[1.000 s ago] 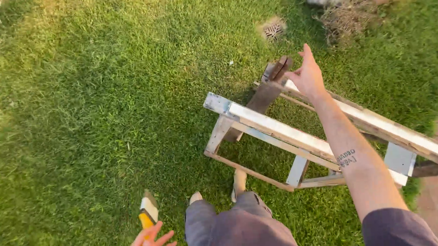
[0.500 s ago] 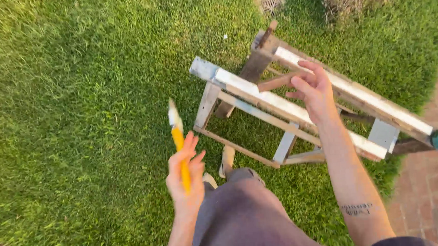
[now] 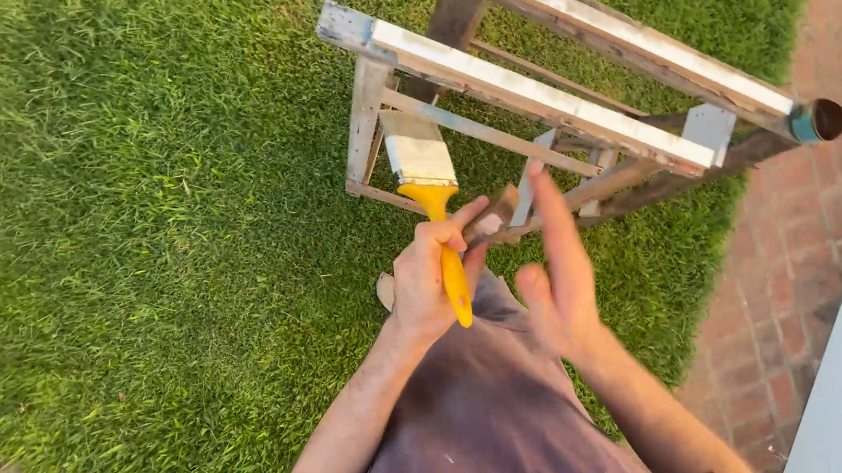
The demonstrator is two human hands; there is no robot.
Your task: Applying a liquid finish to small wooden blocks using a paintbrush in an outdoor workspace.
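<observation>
1. Paintbrush (image 3: 425, 183) up in front of you, yellow handle gripped in your left hand (image 3: 430, 279), pale bristles pointing away, over the near left corner of the wooden frame (image 3: 529, 92).
2. Your right hand (image 3: 558, 277) is flat, fingers together, just beside the left, holding nothing.
3. Frame stands on grass (image 3: 152, 231); brick paving (image 3: 788, 275) runs along its right end.

The paintbrush (image 3: 434, 207) in the left hand (image 3: 433, 279) is before the wooden frame (image 3: 529, 92), right hand (image 3: 558, 277) beside it.
</observation>
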